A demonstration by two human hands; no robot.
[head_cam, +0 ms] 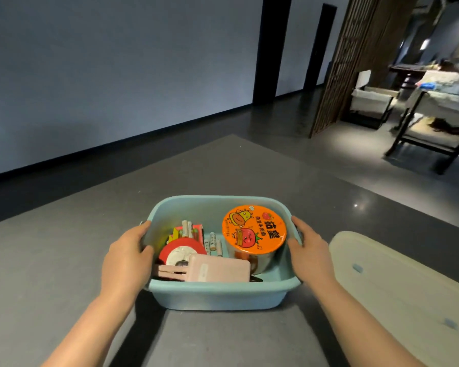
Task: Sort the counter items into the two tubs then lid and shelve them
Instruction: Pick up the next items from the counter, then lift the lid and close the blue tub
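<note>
Left hand (126,256) grips the left rim of the light-blue rectangular plastic tub (217,296), fingers curled over the edge. Tub sits on the grey counter (51,260), unlidded. Inside, left to right: red tape roll (182,251), pink flat box (219,268), white batteries (214,245), orange-lidded noodle cup (253,230). Right hand (309,250) holds the right rim likewise. Cream oval plastic lid (406,292) lies flat just right of the tub.

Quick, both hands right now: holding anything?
Left hand: grips the left rim of the blue tub.
Right hand: grips the tub's right rim.
</note>
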